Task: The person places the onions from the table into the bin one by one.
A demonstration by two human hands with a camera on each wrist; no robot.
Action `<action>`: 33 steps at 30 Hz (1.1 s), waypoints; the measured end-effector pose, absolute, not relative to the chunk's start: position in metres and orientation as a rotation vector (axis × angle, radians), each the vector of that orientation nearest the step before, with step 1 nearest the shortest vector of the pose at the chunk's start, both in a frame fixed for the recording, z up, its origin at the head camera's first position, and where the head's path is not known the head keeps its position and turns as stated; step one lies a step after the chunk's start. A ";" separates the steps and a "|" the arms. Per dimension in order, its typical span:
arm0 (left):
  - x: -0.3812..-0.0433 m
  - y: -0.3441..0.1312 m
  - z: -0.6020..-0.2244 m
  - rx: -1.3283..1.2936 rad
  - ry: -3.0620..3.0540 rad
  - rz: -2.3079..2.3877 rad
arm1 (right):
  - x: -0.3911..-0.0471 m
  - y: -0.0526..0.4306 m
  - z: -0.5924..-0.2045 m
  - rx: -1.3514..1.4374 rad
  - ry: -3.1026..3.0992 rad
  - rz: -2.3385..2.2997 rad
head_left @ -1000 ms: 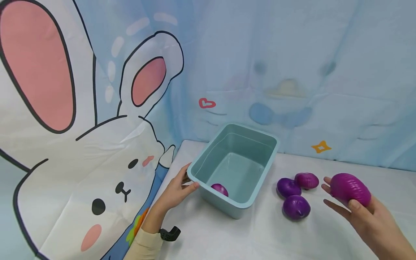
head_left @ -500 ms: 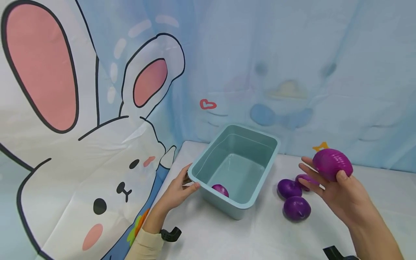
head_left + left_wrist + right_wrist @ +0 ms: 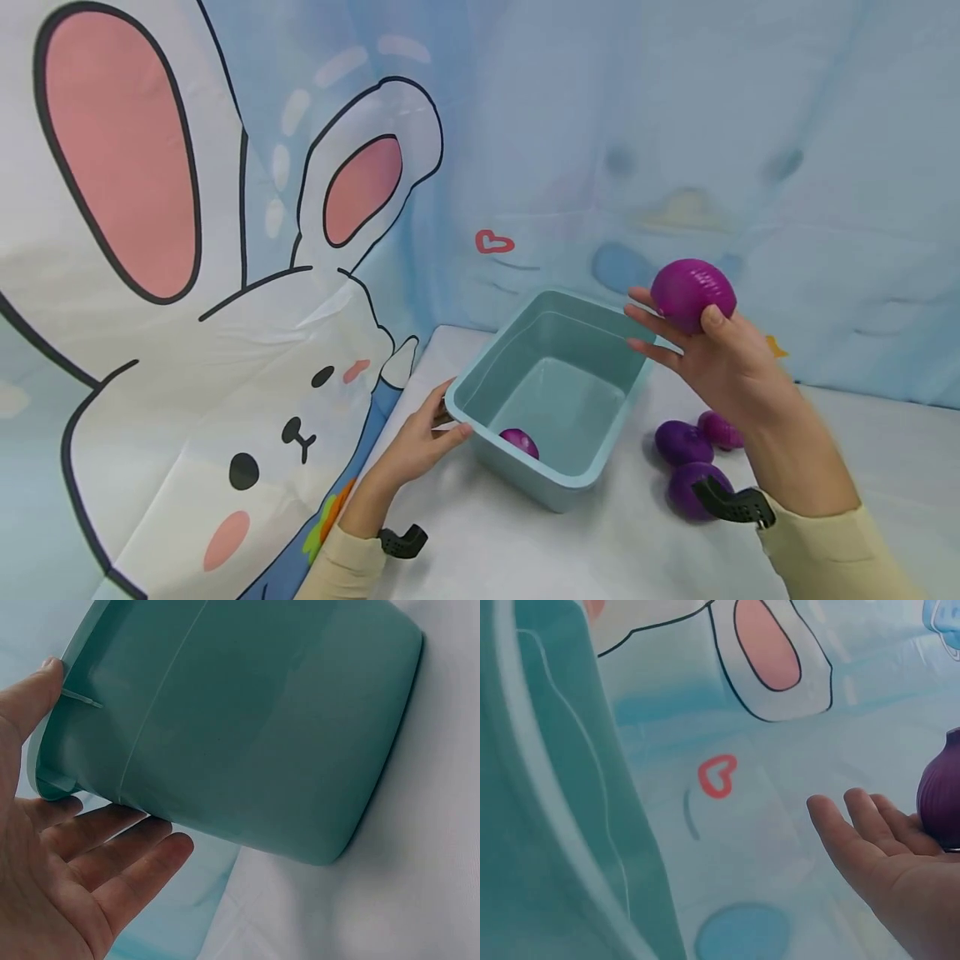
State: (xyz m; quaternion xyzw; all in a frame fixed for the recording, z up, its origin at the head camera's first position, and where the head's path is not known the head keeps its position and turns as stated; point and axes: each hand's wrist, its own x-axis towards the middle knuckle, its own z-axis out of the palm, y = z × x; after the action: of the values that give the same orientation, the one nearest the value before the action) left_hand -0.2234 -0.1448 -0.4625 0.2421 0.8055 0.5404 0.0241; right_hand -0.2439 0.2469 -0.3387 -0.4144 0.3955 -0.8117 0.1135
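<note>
My right hand [image 3: 723, 354] holds a purple onion [image 3: 692, 293] up above the right rim of a teal plastic bin [image 3: 562, 396], thumb on its near side. In the right wrist view the onion [image 3: 941, 795] shows only partly at the edge, its neck upward, and several fingers extend out past it. Another onion [image 3: 519, 442] lies inside the bin, near its front wall. My left hand [image 3: 415, 443] grips the bin's front left corner. Seen from the left wrist, the thumb rests on the rim and the fingers lie along the outer wall.
On the white tabletop [image 3: 637, 550], right of the bin, sit three more purple onions: a dark one [image 3: 678, 442], one behind the wrist strap [image 3: 681, 493], and one farther back [image 3: 718, 428]. A printed cloth with a rabbit [image 3: 262, 417] hangs along the back and left.
My right hand has raised the onion and carried it left, from beyond the loose onions to over the bin's right side. My left hand stays on the bin's corner.
</note>
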 end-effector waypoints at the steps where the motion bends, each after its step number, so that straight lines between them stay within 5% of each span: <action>1: -0.224 -0.145 -0.463 0.751 2.491 1.669 | -0.247 0.242 -0.337 -1.207 1.176 -2.376; 14: -0.242 -0.151 -0.494 0.737 2.502 1.667 | -0.308 0.160 -0.318 -0.711 1.961 -1.964; 23: -0.241 -0.152 -0.496 0.738 2.497 1.662 | -0.342 0.121 -0.343 -0.832 2.298 -0.989; 33: -0.245 -0.151 -0.496 0.719 2.505 1.653 | -0.348 0.102 -0.382 -0.793 2.362 -0.530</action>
State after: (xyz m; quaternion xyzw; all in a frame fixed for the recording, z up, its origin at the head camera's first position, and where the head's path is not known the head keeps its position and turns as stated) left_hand -0.2447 -0.1510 -0.4964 0.2328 0.8114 0.5355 0.0276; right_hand -0.3484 0.1023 -0.3819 -0.2975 0.8867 -0.1990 0.2927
